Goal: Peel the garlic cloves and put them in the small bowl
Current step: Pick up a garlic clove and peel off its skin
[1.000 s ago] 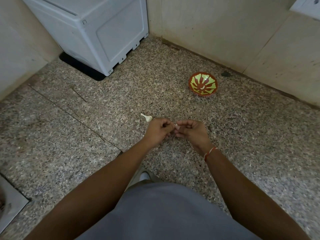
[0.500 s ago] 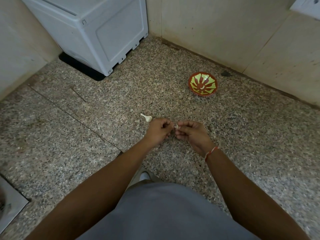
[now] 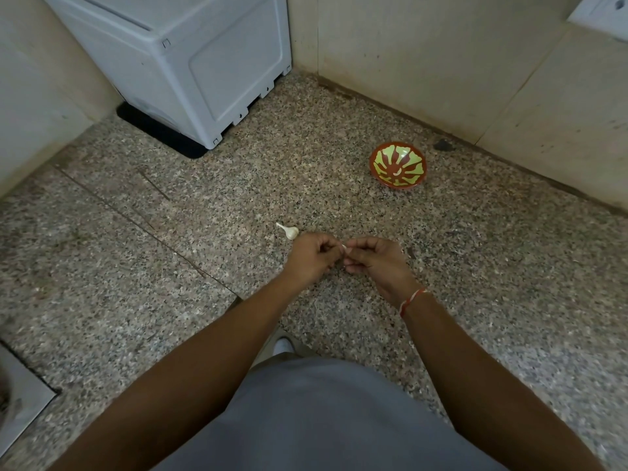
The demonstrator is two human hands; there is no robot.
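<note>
My left hand (image 3: 314,254) and my right hand (image 3: 375,260) meet fingertip to fingertip low over the speckled floor. Both pinch a small pale garlic clove (image 3: 344,247), of which only a sliver shows between the fingers. A white garlic bulb (image 3: 290,231) with a pointed stem lies on the floor, just beyond my left hand. The small bowl (image 3: 397,164), red-brown with a yellow-green pattern, stands farther off to the right near the wall. I cannot tell if anything lies in it.
A white appliance (image 3: 190,62) on a black mat fills the far left corner. Beige walls (image 3: 441,56) close off the back and right. A metal plate (image 3: 20,402) sits at the near left edge. My grey-clad knee (image 3: 323,419) is below the arms.
Both hands stay together over the same spot, with only small finger movements on the clove. The bulb and the bowl have not moved.
</note>
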